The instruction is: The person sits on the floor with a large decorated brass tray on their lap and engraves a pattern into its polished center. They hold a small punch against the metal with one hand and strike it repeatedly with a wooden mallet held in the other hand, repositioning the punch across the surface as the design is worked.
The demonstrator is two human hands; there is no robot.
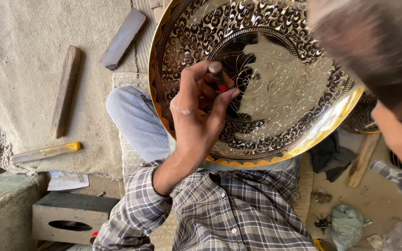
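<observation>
From my head camera, my left hand (200, 109) is up over my lap with the fingers pinched narrow round a short engraving punch (217, 77). The punch is a stubby dark metal rod with a blunt grey top and a band of red just where my fingertips close on it. Its long axis runs steeply, the blunt top rising up and slightly left of my fingers, the working end going down to the right beneath my thumb, where my fingers hide it. Right under my fingers lies the big round brass plate (275, 60), tilted on my knee, its face crowded with dark leaf-scroll pattern in rings around a bright centre medallion, the rim gold with a scalloped edge nearest my wrist. My right hand (398, 135) shows only as a blurred forearm close to the lens, off to the right of the plate; I cannot tell how its fingers stand. Well left of my fingers, on the sacking, lie two wooden blocks (66, 90) and a yellow-ended stick (47, 152)
</observation>
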